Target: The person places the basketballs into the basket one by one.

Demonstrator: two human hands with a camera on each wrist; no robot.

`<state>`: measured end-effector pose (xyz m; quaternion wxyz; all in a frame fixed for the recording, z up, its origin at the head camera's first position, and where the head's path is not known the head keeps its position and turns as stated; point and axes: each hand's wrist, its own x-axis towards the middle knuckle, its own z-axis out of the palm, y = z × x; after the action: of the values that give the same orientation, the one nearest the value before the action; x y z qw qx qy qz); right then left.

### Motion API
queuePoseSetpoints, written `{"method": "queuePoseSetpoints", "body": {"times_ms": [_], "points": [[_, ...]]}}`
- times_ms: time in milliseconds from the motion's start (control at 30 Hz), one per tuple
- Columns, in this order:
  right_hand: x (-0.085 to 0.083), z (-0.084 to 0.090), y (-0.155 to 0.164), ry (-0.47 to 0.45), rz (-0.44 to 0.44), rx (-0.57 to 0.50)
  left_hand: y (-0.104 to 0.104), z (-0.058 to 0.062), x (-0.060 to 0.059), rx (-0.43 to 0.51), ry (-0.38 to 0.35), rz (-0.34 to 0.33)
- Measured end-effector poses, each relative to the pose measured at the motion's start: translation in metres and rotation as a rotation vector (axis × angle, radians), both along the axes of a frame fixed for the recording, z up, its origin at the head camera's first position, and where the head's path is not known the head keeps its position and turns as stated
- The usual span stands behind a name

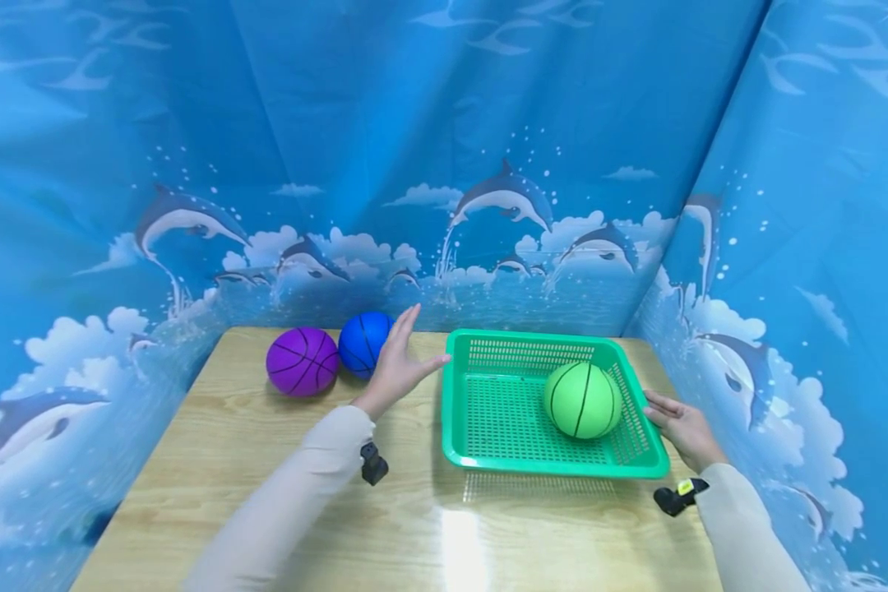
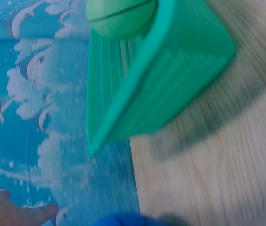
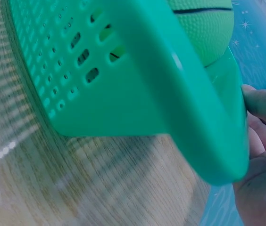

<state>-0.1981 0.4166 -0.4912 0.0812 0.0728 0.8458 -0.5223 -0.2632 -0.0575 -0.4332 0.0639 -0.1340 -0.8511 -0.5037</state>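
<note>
We see three toy balls that look like little basketballs. The green ball [image 1: 583, 400] sits inside the green basket [image 1: 488, 411], over on its right side. The basket rests flat on the wooden worktop [image 1: 266, 460]. The blue ball [image 1: 363, 343] and the purple ball [image 1: 302, 361] lie on the worktop to the left of the basket. The two balls are touching or almost touching; we cannot tell which.

Our left hand [image 1: 398, 367] is up in the air, between the blue ball and the basket. Its grip is wide open, with the fingers spread and straight. It holds nothing. It is just beside the blue ball, and we cannot tell if a finger touches it.

Our right hand [image 1: 682, 427] is at the right rim of the basket. In the right wrist view a finger [image 3: 265, 101] presses on the edge. The other fingers look loose, not wrapped around the rim.

What could go wrong? We think the blue ball could roll away if the open hand bumps it from the side and does not close around it. It is round and smooth, so a small push would send it off. It could knock the purple ball too, and both are near the back edge of the worktop. We also think the basket could slide, because the right hand only rests on it. Then the green ball inside would roll about.
</note>
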Motion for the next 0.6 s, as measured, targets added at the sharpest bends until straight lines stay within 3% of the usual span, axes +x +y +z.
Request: {"method": "queuePoseSetpoints", "body": {"times_ms": [300, 600], "points": [[0.000, 0.000, -0.001, 0.002, -0.003, 0.049, -0.065, -0.006, 0.001, -0.112, 0.018, 0.057], [-0.001, -0.002, 0.000, -0.002, -0.015, 0.004, -0.125, -0.009, 0.001, -0.200, 0.013, 0.135]]}}
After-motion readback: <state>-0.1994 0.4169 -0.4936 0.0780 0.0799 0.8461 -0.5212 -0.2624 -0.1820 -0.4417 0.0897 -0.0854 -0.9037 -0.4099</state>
